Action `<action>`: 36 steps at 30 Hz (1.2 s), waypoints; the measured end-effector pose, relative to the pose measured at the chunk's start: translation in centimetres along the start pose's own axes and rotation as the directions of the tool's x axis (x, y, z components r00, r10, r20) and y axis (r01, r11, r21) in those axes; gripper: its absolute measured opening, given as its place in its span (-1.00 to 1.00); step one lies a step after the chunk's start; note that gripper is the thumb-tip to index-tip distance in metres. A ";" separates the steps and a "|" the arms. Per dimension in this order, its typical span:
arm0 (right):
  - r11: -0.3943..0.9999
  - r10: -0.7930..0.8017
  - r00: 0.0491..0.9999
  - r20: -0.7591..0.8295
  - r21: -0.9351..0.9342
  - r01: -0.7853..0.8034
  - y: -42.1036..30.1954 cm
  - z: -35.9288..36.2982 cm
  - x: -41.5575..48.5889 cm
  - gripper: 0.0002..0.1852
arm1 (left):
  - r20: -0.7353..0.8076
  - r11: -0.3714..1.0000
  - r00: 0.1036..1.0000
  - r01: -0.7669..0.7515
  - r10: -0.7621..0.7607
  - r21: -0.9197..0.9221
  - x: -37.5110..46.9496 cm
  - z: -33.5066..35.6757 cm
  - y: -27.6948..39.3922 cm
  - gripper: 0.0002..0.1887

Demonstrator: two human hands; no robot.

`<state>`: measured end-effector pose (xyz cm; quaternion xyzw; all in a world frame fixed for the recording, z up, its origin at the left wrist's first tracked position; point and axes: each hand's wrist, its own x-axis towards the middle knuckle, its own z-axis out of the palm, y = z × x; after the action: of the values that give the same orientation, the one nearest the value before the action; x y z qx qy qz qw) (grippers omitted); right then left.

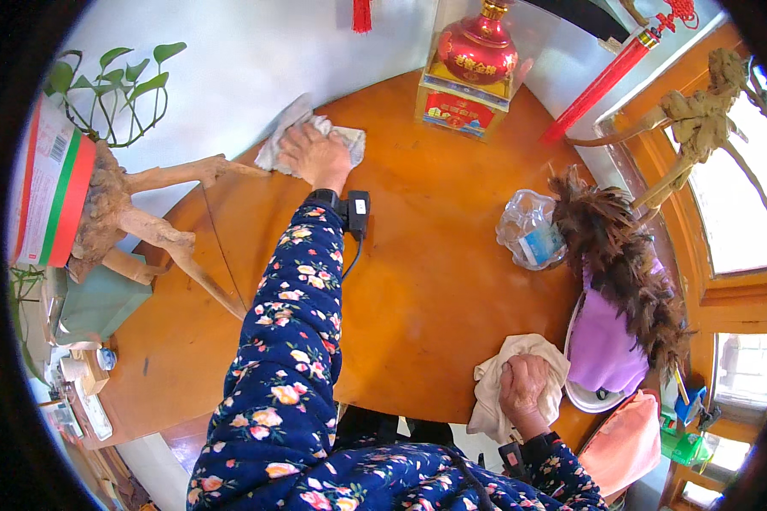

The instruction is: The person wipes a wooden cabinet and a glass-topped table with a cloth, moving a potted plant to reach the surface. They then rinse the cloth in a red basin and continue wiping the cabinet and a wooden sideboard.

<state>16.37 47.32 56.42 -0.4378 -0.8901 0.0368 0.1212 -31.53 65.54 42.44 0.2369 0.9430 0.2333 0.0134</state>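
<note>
My left hand [317, 156] reaches to the back of a varnished wooden table [415, 274], where it presses and grips a crumpled grey-white cloth [351, 142]. Part of that cloth stands up against the white wall. Close to my body, at the table's front edge, my right hand [524, 388] is bunched on a beige cloth [489, 383]. The palm and fingertips of both hands are partly hidden. Right of the middle lies a clear plastic bottle [529, 230] with a blue label, beside a brown feather duster [613, 255].
A boxed red bottle [478, 51] stands in the back corner. At left, a root-wood stand [160, 223] holds a striped plant pot [51, 185], with a green box [102, 300] below. Root wood [697, 128], purple cloth [604, 345] and pink cloth [626, 441] line the window side.
</note>
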 end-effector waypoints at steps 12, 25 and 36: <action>1.000 0.003 1.000 0.026 -0.013 -0.003 0.6 1.3 -1.1 -0.87 | 0.060 0.946 0.950 -0.312 0.307 0.089 0.6 1.0 0.7 -0.38; 0.997 0.071 0.997 0.043 -0.011 -0.070 2.4 0.1 0.3 -0.83 | 0.090 0.538 0.532 -0.818 0.842 -0.202 -13.6 -0.7 10.0 -0.40; 1.000 -0.018 1.000 -0.016 -0.021 0.018 1.5 1.0 -2.1 -0.88 | 0.095 0.712 0.717 -0.650 0.690 -0.268 -16.5 -3.6 1.7 -0.45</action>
<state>18.50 46.58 54.81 -0.4312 -0.8934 0.0229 0.1243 -16.68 57.84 45.03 0.5818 0.7551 0.2992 0.0420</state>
